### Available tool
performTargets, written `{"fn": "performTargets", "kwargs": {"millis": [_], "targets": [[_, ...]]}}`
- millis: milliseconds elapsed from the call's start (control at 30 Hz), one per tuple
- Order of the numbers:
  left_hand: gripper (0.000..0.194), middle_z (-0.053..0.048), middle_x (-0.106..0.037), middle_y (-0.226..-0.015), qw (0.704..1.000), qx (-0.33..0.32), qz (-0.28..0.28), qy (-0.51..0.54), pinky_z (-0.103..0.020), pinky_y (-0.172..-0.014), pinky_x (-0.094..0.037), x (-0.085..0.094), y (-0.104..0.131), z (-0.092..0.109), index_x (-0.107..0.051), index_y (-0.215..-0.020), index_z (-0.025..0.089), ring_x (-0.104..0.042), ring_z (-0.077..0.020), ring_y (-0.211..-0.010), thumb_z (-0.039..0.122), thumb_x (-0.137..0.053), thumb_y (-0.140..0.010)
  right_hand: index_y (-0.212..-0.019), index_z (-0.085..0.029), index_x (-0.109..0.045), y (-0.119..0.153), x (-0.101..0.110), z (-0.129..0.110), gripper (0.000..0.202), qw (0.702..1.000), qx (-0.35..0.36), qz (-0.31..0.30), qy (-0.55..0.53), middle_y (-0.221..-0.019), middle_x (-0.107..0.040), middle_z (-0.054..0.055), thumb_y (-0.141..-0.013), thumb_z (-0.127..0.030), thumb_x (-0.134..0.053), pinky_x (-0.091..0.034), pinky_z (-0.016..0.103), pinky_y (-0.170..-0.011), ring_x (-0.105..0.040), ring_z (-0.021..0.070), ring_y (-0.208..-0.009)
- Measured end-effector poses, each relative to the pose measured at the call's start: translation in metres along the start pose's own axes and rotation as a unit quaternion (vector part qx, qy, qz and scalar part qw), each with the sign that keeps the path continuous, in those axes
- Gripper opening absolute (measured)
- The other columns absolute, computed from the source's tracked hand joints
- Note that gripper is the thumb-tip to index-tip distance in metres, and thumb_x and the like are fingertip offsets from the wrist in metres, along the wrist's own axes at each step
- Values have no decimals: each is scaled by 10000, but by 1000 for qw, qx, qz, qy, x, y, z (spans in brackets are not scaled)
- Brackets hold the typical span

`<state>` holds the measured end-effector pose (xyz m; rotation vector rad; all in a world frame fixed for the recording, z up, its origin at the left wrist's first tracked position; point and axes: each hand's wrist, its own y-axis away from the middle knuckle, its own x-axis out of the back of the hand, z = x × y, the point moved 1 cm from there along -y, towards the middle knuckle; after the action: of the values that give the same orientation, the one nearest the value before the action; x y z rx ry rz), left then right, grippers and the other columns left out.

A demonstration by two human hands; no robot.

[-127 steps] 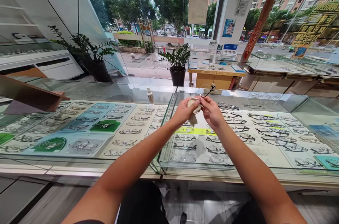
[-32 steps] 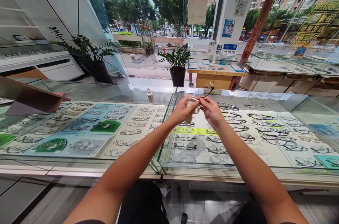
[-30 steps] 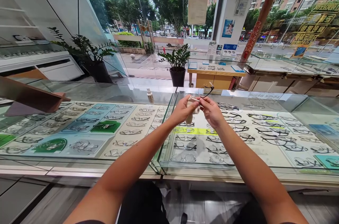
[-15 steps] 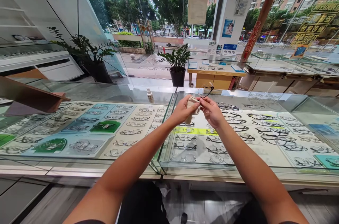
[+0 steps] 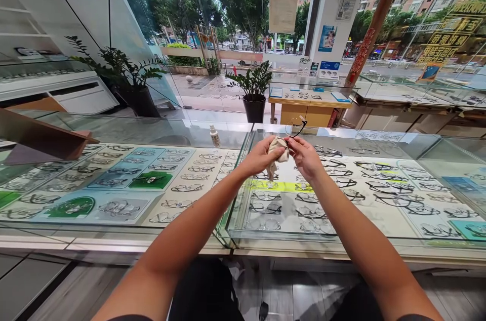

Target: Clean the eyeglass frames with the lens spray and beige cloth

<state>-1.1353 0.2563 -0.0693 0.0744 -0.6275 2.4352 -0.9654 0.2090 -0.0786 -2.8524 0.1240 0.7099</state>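
Observation:
Above the glass counter, my left hand (image 5: 261,156) is closed on a crumpled cream cloth (image 5: 279,148), its lower end hanging down. My right hand (image 5: 305,158) pinches a pair of glasses (image 5: 298,130) right beside the cloth. One round lens and a dark rim stick up past the fingertips. The other part of the glasses is hidden behind the cloth and my left fingers. Both hands are close together, and the cloth lies against the glasses between them.
Under the glass counter top (image 5: 190,133) lie several rows of glasses (image 5: 266,207). A small white spray bottle (image 5: 214,136) stands on the left counter. Brown panels (image 5: 45,133) jut in at far left. Beyond the counter are a potted plant (image 5: 253,93) and a display table (image 5: 311,103).
The cloth has shifted and bunched up between my hands, showing more of itself. Both hands stay in nearly the same place, and the glasses have barely moved.

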Motion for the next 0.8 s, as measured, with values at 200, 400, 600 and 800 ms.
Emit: {"fn": "performTargets", "kwargs": {"millis": [200, 400, 600, 800], "targets": [[619, -18, -647, -772, 994, -5, 107, 2, -277, -641, -453, -5, 0, -7, -689, -888, 159, -578, -145, -686, 776, -667, -939, -891, -272, -848, 6, -8, 7, 367, 1000, 9, -21, 5, -973, -837, 26, -651, -499, -1010, -560, 366, -896, -706, 199, -910], [664, -25, -671, -743, 993, 21, 114, 33, -291, -651, -466, -6, -1, -13, -679, -825, 164, -585, -151, -673, 818, -641, -935, -875, -281, -842, 4, -6, 4, 377, 999, 35, 11, 5, -1001, -843, 22, -647, -525, -1017, -554, 355, -906, -706, 201, -951], [711, -3, -654, -667, 976, 50, 174, 120, -271, -617, -442, 7, -9, -19, -674, -828, 168, -550, -128, -604, 877, -721, -830, -903, -273, -836, -1, 5, -10, 334, 996, 71, 21, 50, -1173, -820, 57, -719, -527, -953, -527, 374, -1026, -690, 238, -1158], [698, -22, -701, -717, 980, 40, 133, 141, -272, -664, -489, 12, -11, -19, -696, -872, 154, -613, -137, -659, 851, -734, -846, -815, -268, -842, 0, 6, -10, 315, 979, 88, -78, 168, -1410, -682, 83, -793, -577, -903, -389, 439, -1249, -530, 303, -1470]]}}
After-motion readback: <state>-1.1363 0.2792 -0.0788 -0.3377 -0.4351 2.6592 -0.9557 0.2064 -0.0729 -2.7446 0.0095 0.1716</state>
